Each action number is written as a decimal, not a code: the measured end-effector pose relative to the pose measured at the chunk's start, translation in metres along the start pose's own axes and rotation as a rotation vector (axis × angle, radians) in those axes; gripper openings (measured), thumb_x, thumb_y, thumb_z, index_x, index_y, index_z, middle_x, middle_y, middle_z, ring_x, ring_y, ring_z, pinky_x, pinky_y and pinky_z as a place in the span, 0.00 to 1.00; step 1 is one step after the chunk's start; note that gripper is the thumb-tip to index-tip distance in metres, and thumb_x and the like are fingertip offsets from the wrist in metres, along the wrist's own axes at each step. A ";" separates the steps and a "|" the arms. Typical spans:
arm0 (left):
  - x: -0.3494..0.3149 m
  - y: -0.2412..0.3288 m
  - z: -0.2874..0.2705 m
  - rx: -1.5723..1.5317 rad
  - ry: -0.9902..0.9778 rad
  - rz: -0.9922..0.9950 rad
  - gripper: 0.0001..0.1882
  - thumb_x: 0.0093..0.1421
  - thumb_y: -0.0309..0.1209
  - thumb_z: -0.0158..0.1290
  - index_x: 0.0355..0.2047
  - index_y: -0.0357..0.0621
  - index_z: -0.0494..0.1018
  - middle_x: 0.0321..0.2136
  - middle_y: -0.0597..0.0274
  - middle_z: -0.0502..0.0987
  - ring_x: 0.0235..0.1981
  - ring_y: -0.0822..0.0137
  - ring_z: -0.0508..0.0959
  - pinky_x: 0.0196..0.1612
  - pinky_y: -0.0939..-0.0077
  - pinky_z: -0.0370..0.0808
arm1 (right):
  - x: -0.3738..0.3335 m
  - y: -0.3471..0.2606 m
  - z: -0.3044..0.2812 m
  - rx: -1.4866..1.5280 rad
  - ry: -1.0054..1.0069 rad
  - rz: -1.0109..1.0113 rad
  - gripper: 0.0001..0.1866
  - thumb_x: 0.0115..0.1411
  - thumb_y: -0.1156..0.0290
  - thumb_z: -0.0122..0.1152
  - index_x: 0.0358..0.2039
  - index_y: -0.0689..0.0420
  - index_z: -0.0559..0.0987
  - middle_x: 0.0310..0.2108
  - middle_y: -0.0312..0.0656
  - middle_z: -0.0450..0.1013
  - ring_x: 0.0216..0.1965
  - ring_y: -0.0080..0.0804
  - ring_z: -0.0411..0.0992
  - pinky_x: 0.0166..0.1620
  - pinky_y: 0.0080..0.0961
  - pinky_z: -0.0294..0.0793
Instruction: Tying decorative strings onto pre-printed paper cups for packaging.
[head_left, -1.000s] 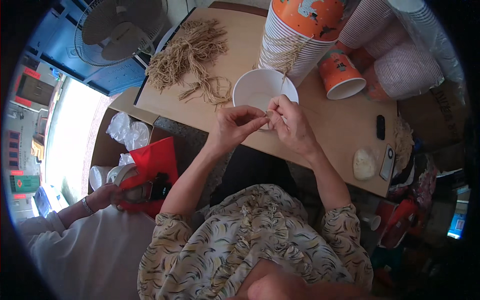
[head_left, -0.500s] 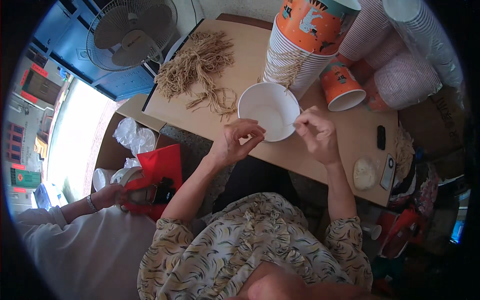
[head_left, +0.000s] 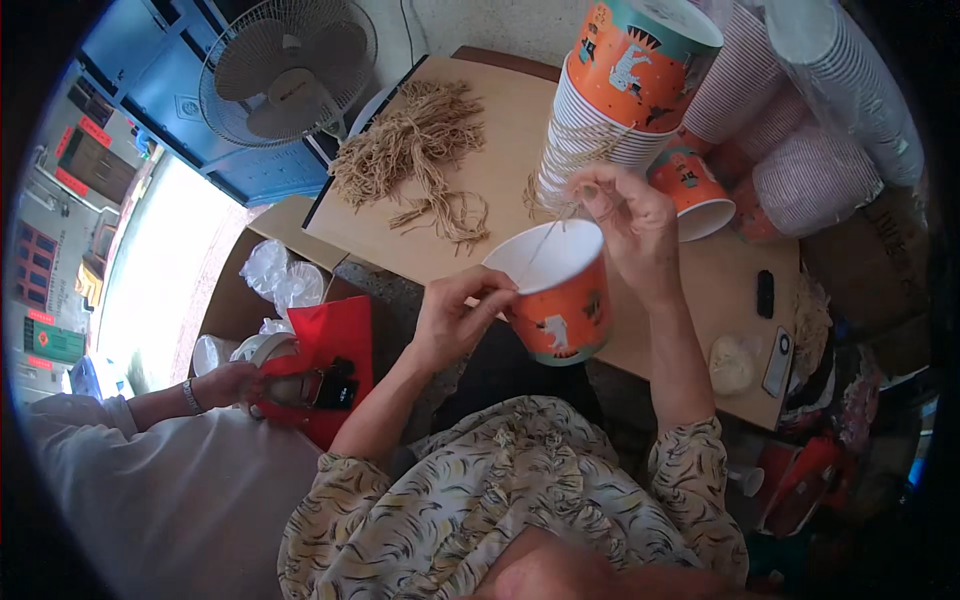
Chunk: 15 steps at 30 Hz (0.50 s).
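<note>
Bucket: one orange-printed paper bucket (head_left: pixel 560 318) was found at the near edge of the table (head_left: pixel 516 125), in front of the person, tilted with its white mouth facing up (support from below could not be confirmed).
Left hand: the left hand (head_left: pixel 462 315) was narrowed to a pinch on the bucket's left rim.
Right hand: the right hand (head_left: pixel 637 225) was raised above the far rim, thumb and forefinger drawn together; a thin strand (head_left: pixel 541 247) appeared to run up to them.
Strand: it crossed the bucket's mouth; its lower end, near the left fingers, was too fine to trace.
Step in hand: judged to be drawing the strand out across the bucket while the rim was steadied.
Next move: judged to call for a firm rim pinch and even tension on the strand.
Twine: a tangled tan heap (head_left: pixel 415 140) lay on the table's left, with loose loops (head_left: pixel 450 215) trailing toward the bucket.
Obstruction: a tall nested stack (head_left: pixel 625 95), draped with cords, stood just behind the right hand and was judged to limit reach that way.
Right side: an orange tub (head_left: pixel 690 192) lay tipped beside the stack; wrapped stacks (head_left: pixel 815 180) stood beyond.
</note>
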<state>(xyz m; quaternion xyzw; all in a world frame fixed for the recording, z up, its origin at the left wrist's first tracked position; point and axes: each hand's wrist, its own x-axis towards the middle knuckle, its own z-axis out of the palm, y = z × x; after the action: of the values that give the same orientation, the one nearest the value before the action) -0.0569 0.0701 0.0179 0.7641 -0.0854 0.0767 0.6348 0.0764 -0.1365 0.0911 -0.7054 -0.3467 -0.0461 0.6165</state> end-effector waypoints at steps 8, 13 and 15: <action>0.002 -0.001 0.013 -0.692 0.584 0.078 0.07 0.69 0.27 0.54 0.43 0.36 0.75 0.33 0.66 0.79 0.33 0.76 0.76 0.41 0.82 0.73 | -0.030 0.002 -0.017 0.171 0.113 -0.010 0.64 0.47 0.34 0.72 0.70 0.65 0.54 0.70 0.49 0.53 0.71 0.40 0.54 0.69 0.45 0.53; 0.014 0.011 0.036 -0.767 0.605 0.177 0.06 0.69 0.26 0.54 0.43 0.36 0.75 0.34 0.65 0.78 0.35 0.75 0.76 0.43 0.82 0.72 | -0.048 0.012 -0.013 0.360 0.144 -0.017 0.70 0.44 0.32 0.73 0.71 0.66 0.48 0.72 0.48 0.49 0.71 0.40 0.51 0.70 0.40 0.53; 0.018 0.013 0.048 -0.775 0.599 0.196 0.06 0.69 0.25 0.52 0.45 0.36 0.74 0.35 0.64 0.78 0.37 0.75 0.75 0.45 0.80 0.72 | -0.050 0.010 -0.016 0.321 0.195 -0.041 0.75 0.39 0.31 0.75 0.72 0.65 0.44 0.72 0.49 0.46 0.72 0.41 0.51 0.70 0.42 0.55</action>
<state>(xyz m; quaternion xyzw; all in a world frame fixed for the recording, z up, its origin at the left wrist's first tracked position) -0.0424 0.0203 0.0258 0.4051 0.0071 0.3146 0.8584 0.0493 -0.1724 0.0618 -0.5830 -0.3024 -0.0706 0.7508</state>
